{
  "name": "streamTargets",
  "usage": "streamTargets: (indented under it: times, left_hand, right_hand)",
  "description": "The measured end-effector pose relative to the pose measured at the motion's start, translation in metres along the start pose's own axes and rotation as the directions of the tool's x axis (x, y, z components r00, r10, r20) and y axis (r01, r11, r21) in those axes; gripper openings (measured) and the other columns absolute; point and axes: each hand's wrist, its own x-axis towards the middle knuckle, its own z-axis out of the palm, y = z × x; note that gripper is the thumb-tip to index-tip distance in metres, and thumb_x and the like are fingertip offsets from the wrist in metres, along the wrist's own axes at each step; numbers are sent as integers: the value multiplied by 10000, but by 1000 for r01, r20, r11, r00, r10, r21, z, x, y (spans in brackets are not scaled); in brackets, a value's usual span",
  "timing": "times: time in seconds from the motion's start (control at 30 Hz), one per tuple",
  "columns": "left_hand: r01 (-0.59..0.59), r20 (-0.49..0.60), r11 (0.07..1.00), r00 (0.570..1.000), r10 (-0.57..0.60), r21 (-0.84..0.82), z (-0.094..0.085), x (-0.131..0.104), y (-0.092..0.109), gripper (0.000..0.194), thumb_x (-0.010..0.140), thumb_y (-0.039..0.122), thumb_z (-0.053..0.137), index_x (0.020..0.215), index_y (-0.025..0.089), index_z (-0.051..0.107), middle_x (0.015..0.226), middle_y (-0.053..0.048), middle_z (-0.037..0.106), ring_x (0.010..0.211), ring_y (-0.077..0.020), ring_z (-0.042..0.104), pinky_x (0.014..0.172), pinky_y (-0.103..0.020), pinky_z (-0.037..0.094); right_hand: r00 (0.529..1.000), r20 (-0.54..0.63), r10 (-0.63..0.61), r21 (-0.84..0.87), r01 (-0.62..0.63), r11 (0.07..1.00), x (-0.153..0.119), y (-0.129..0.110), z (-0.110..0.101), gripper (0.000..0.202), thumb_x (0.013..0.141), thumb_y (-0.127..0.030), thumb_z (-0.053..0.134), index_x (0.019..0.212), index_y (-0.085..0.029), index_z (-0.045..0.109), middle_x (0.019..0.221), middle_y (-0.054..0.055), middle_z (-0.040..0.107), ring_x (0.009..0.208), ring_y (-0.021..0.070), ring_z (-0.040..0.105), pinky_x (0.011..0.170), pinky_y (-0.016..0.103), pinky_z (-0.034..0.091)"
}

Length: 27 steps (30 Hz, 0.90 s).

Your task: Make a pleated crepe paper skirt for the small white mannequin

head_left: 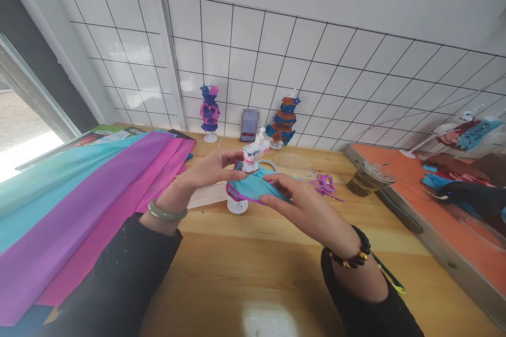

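Note:
A small white dress form [251,159] stands on a round white base in the middle of the table, with pink and blue marks on its bodice. Around its waist hangs a turquoise skirt [253,188] with a purple-pink layer at the lower edge. My left hand [213,168] is at the form's left side, its thumb on the skirt's waist and its fingers curled behind the form. On the right, my right hand [294,197] pinches the skirt's side between thumb and fingers.
Turquoise, purple and pink cloth [130,168] covers the left side. Behind stand two dressed forms [210,110] [283,121] and a phone [250,125]. A lidded cup [369,179], purple scraps [324,184] and an orange surface [427,210] lie right.

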Motion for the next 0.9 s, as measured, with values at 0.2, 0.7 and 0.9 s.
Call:
streamTargets:
  times: [0.2,0.7,0.9]
  left_hand:
    - [-32,-40,993,999,37,110,4,0,5,328,762,286,672,1077,195,650,1098,-77,642,983,-197,572,792,-292,462]
    - [192,-412,981,895,-172,6,28,4,14,538,701,359,716,1191,176,591,974,-78,676,830,-175,621,639,-254,499]
    - [214,-408,975,886,-219,-60,34,4,17,503,693,354,727,1148,180,604,850,-36,657,694,-121,576,516,-201,416]
  right_hand:
    - [993,-114,-28,-86,18,996,7,10,11,310,842,-275,568,1146,-218,575,1032,55,681,916,228,626,717,348,473]
    - [737,-370,-565,-518,341,784,19,10,29,147,849,-130,550,973,-166,618,1007,105,615,948,231,519,794,390,445]
    - [614,-340,-712,-653,391,649,24,8,39,202,864,-55,481,768,-164,621,761,64,609,727,167,480,639,307,395]
